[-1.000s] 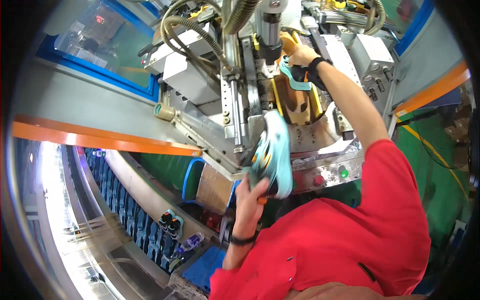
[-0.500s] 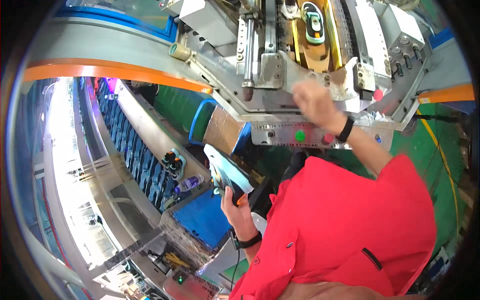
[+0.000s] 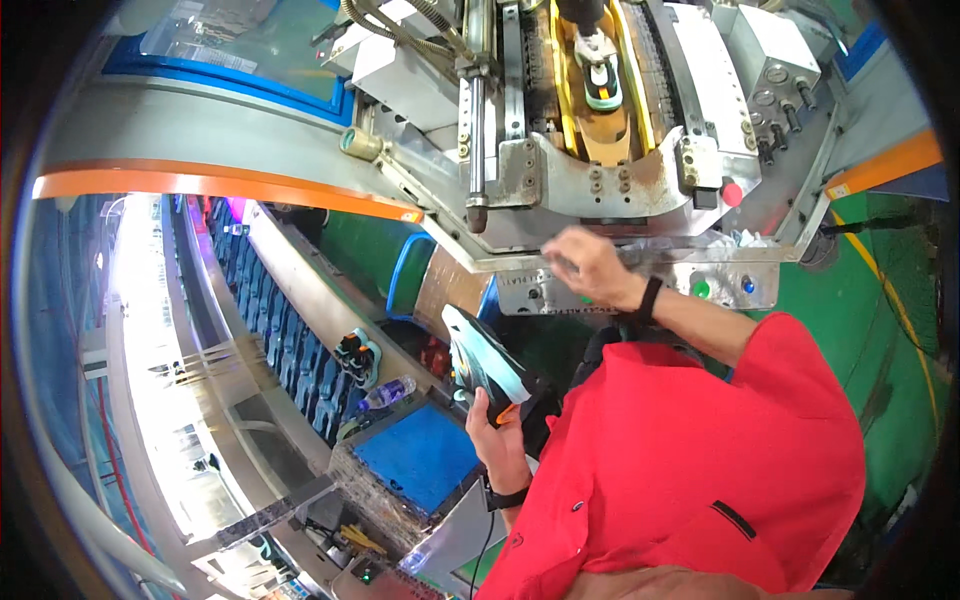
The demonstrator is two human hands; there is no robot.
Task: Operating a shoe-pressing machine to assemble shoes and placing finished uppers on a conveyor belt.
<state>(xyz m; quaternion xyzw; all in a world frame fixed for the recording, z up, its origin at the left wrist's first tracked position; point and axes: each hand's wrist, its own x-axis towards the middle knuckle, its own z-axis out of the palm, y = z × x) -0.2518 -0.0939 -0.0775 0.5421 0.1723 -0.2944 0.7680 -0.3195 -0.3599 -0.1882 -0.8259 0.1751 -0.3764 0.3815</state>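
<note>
My left hand (image 3: 497,440) grips a sneaker (image 3: 485,362) with a pale teal sole and dark upper, tilted with its sole facing up and to the right. Over the front control panel (image 3: 640,290) of a metal press machine (image 3: 655,190) is my right hand (image 3: 592,268), its fingers curled in and nothing visible in them. A green button shows just under that hand; whether they touch, I cannot tell. Inside the machine, between yellow-edged side pads, a second sneaker (image 3: 602,88) sits below a black rod (image 3: 580,12) with a pale metal end.
To the left, a blue-topped stand (image 3: 418,458) is beside a purple-labelled bottle (image 3: 387,393) and another sneaker (image 3: 358,358). A conveyor (image 3: 290,340) carrying rows of blue soles runs past them. An orange bar (image 3: 220,196) crosses at left; gauges and valves (image 3: 785,100) are at right.
My right hand has come down from the machine's front plate to the control panel. The black rod and its pale end now show over the machine's sneaker. The whole view has shifted somewhat.
</note>
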